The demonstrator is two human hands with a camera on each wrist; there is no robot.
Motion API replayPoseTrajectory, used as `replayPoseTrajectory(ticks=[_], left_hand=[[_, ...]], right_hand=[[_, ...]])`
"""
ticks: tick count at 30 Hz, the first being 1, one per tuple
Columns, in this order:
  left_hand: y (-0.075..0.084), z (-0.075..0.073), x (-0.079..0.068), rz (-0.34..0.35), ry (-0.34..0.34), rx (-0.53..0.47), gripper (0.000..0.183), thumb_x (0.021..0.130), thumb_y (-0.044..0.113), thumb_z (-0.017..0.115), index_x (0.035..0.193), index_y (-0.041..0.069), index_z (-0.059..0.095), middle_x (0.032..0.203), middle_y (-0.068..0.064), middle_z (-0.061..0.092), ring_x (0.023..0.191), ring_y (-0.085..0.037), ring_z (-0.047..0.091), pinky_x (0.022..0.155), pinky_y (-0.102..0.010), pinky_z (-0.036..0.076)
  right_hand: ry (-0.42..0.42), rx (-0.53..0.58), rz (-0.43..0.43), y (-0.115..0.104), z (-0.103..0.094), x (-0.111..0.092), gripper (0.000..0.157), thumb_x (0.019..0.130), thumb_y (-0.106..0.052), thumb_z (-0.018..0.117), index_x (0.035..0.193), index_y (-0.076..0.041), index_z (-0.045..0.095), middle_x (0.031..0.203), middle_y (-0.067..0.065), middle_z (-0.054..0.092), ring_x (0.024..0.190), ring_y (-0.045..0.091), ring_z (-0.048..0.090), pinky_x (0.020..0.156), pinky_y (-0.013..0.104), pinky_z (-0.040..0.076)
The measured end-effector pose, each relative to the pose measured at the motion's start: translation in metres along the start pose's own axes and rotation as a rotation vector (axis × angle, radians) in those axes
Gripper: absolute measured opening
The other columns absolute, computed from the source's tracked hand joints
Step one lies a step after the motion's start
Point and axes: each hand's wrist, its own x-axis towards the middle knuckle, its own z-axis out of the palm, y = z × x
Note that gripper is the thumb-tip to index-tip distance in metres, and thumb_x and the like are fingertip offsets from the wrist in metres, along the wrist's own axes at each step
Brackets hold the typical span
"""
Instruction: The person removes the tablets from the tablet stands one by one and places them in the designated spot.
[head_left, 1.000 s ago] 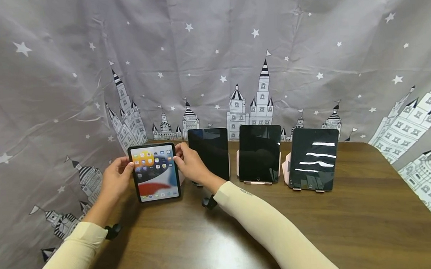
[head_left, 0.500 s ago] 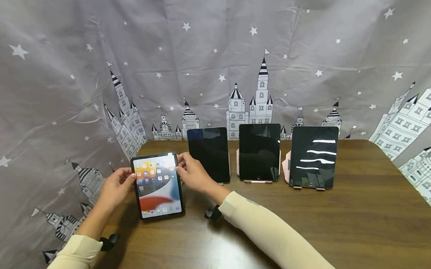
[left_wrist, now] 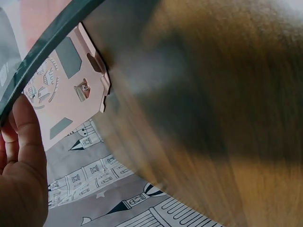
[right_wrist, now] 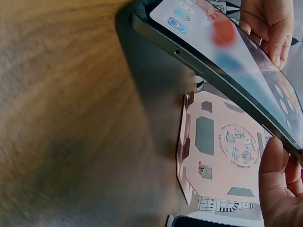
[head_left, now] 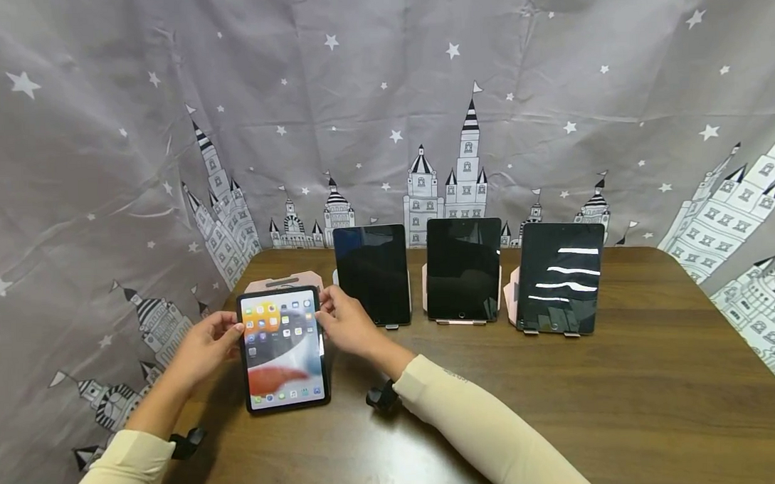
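Observation:
A tablet (head_left: 282, 349) with its home screen lit is held between both hands at the left of the table. My left hand (head_left: 207, 348) pinches its left edge, thumb on the front. On the opposite edge my right hand (head_left: 352, 321) pinches in the same way. Behind the tablet stands a pink metal stand (head_left: 281, 281) with cut-outs, mostly hidden in the head view. In the right wrist view the stand (right_wrist: 208, 151) is bare, and the tablet (right_wrist: 213, 80) is apart from it.
Three dark tablets stand in a row on pink stands: one near the right hand (head_left: 372, 271), a middle tablet (head_left: 463, 268) and a right-hand tablet (head_left: 562, 278). The brown wooden table (head_left: 560, 407) reaches back to a grey curtain (head_left: 382, 92) printed with castles and stars.
The lit tablet has come down and towards me with both hands holding it. The pink stand behind it has come into sight above its top edge.

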Motion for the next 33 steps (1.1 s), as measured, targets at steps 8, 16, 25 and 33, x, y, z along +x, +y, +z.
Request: replayPoseTrajectory(ticks=[8, 16, 25, 33], left_hand=[[-0.003, 0.001, -0.002, -0.09, -0.072, -0.078, 0.029, 0.104, 0.007, 0.049, 0.124, -0.013, 0.045, 0.104, -0.02, 0.057, 0.088, -0.018, 0.059, 0.076, -0.042, 0.058], [-0.011, 0.002, -0.007, -0.111, -0.103, -0.088, 0.03, 0.104, 0.008, 0.049, 0.124, -0.014, 0.044, 0.103, -0.02, 0.059, 0.086, -0.018, 0.062, 0.074, -0.039, 0.058], [-0.022, 0.006, -0.015, -0.166, -0.132, -0.111, 0.031, 0.104, 0.008, 0.049, 0.125, -0.013, 0.043, 0.102, -0.018, 0.06, 0.084, -0.021, 0.062, 0.071, -0.037, 0.058], [-0.027, 0.008, -0.016, -0.175, -0.172, -0.148, 0.028, 0.103, 0.007, 0.049, 0.122, -0.013, 0.045, 0.097, -0.012, 0.061, 0.082, -0.021, 0.062, 0.069, -0.037, 0.057]], right_hand=[[-0.017, 0.03, 0.071, 0.0, 0.003, -0.006, 0.018, 0.098, -0.006, 0.06, 0.114, -0.004, 0.052, 0.088, 0.004, 0.058, 0.058, 0.014, 0.06, 0.054, 0.027, 0.054], [-0.018, 0.016, 0.085, 0.002, 0.009, -0.011, 0.014, 0.097, -0.006, 0.061, 0.109, -0.006, 0.052, 0.083, 0.002, 0.059, 0.055, 0.016, 0.06, 0.051, 0.026, 0.053], [-0.045, 0.019, 0.142, 0.005, 0.014, -0.02, 0.014, 0.096, -0.005, 0.062, 0.105, -0.006, 0.05, 0.081, 0.003, 0.059, 0.055, 0.021, 0.064, 0.047, 0.026, 0.051], [-0.056, 0.078, 0.194, 0.01, 0.018, -0.025, 0.013, 0.096, -0.001, 0.061, 0.103, -0.004, 0.05, 0.079, 0.003, 0.061, 0.052, 0.019, 0.063, 0.05, 0.034, 0.056]])
